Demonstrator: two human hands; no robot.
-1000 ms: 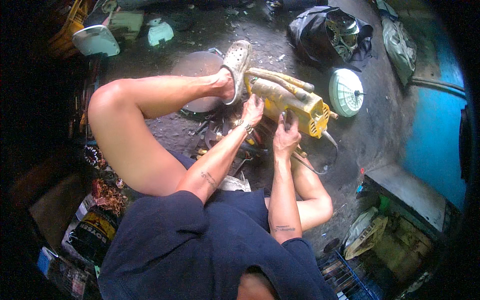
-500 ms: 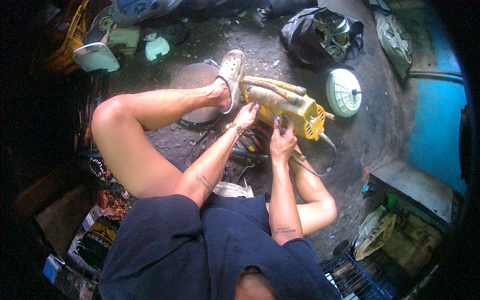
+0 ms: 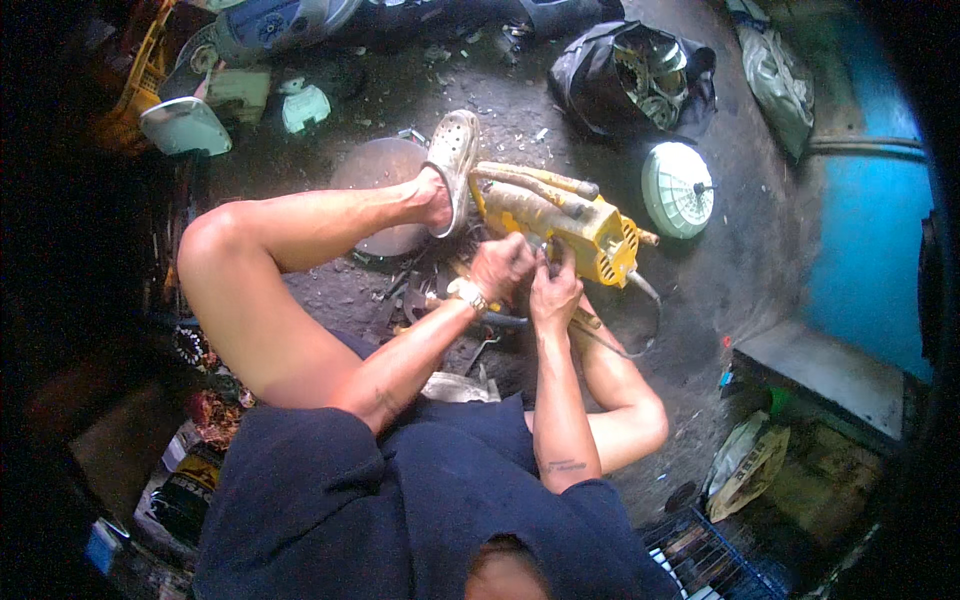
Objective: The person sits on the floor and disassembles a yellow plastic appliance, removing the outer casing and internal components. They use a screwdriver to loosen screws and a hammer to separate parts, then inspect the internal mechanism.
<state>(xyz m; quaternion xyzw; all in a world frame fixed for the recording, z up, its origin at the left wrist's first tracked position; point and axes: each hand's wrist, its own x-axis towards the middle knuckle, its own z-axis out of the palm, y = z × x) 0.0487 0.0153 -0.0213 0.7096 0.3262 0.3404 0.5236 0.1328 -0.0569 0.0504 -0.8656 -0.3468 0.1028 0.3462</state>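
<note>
Left hand (image 3: pixel 503 266), blurred, fingers curled, close beside right hand (image 3: pixel 555 297), fingers bent, both at the near side of a scuffed yellow boxy machine (image 3: pixel 545 217); what either grips, cannot tell. Machine lies just beyond the hands. Pale perforated clog (image 3: pixel 454 158) at its left end; white ribbed plastic disc (image 3: pixel 677 195) right of it; crumpled black bag (image 3: pixel 588 92) farther beyond it.

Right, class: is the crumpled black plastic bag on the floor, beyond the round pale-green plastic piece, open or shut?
Open: the black bag's mouth gapes, showing shiny silvery parts inside.
</note>
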